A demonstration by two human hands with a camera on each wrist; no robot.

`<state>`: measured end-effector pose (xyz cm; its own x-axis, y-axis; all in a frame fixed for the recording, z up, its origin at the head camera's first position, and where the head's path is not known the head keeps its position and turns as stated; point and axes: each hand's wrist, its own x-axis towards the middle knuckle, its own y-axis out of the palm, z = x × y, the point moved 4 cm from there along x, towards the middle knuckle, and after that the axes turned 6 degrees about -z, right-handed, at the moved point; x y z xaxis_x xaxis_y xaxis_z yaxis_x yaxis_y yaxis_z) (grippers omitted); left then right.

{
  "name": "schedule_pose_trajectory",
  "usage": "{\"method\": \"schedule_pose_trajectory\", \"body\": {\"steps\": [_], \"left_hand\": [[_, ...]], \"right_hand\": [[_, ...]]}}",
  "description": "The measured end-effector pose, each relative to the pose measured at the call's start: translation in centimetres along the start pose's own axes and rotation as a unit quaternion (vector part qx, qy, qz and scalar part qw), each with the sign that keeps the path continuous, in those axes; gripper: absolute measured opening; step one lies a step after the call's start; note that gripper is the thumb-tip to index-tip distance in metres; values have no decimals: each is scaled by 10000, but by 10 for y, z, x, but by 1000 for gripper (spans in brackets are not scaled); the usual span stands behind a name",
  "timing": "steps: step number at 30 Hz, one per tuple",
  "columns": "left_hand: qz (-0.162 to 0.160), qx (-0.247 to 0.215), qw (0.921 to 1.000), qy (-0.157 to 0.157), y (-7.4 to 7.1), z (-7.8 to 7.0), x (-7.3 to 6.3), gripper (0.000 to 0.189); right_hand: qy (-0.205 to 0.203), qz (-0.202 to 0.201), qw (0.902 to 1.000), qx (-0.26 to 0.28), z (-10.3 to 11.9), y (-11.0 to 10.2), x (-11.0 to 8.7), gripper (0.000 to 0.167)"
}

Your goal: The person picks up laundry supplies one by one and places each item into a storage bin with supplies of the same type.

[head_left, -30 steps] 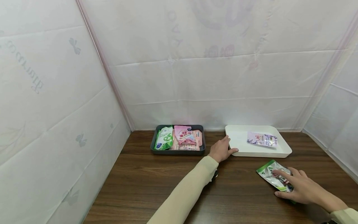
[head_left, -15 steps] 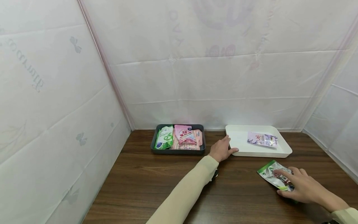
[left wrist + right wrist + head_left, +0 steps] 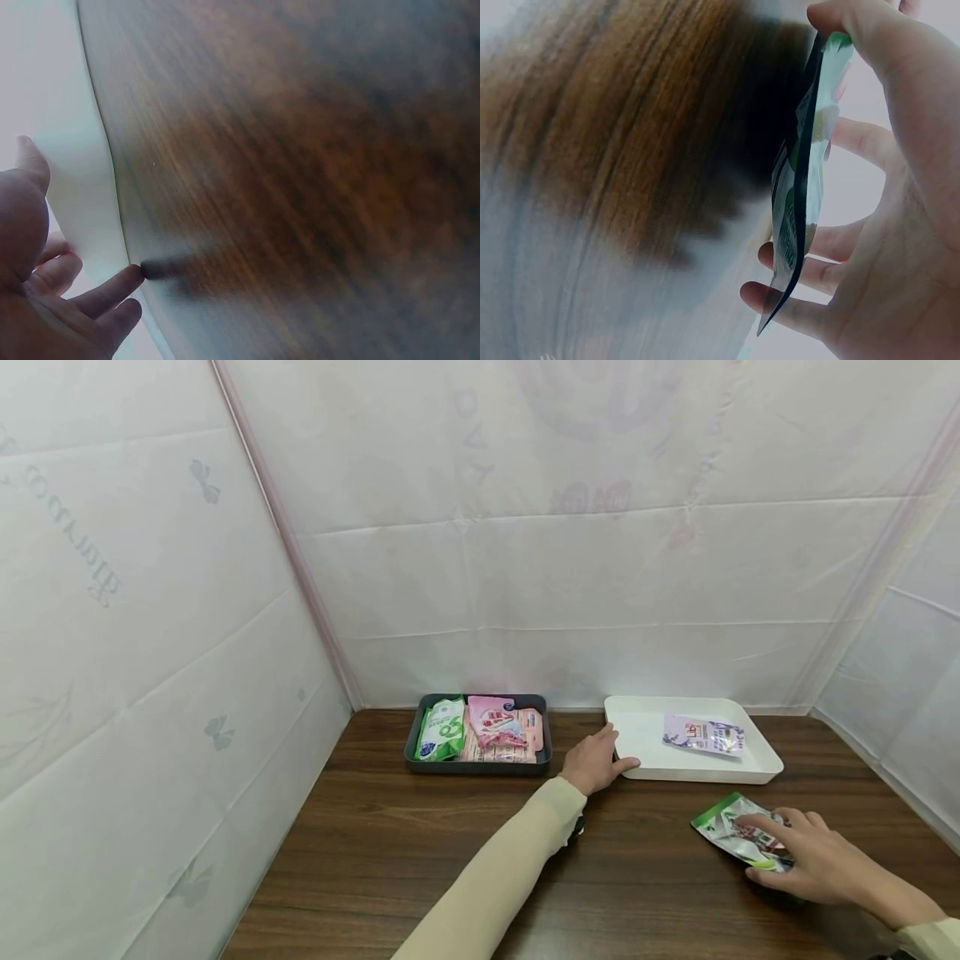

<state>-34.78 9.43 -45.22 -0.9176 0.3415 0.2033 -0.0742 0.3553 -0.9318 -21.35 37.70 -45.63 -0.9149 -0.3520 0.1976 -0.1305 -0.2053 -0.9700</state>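
At the white tray's (image 3: 637,768) front-left corner, my left hand (image 3: 591,762) holds the edge. Its thumb lies over the front rim and the fingers are along the left side. A lilac pouch (image 3: 703,734) lies inside that tray. My right hand (image 3: 813,860) grips a silver and green printed pouch (image 3: 738,835) at front right. In the right wrist view the pouch (image 3: 810,150) stands edge-on between the thumb and fingers, apart from the table with a dark shadow beside it. The hand hides the pouch's near end in the head view.
Left of the white tray, a dark grey tray (image 3: 480,768) holds a green and white pouch (image 3: 442,729), a pink pouch (image 3: 495,720) and peach-coloured packs (image 3: 531,727) beneath. Both trays stand at the back of the brown wood table (image 3: 360,852), against white sheet walls (image 3: 487,577).
My right hand and the silver and green pouch have shifted very slightly to the right. The left hand and both trays look unmoved.
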Motion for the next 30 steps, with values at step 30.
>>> {"method": "schedule_pose_trajectory", "body": {"steps": [30], "left_hand": [[-49, 16, 10000, 17, 1, 0, 0, 70]], "right_hand": [[-529, 97, 9976, 432, 9, -25, 10, 47]]}}
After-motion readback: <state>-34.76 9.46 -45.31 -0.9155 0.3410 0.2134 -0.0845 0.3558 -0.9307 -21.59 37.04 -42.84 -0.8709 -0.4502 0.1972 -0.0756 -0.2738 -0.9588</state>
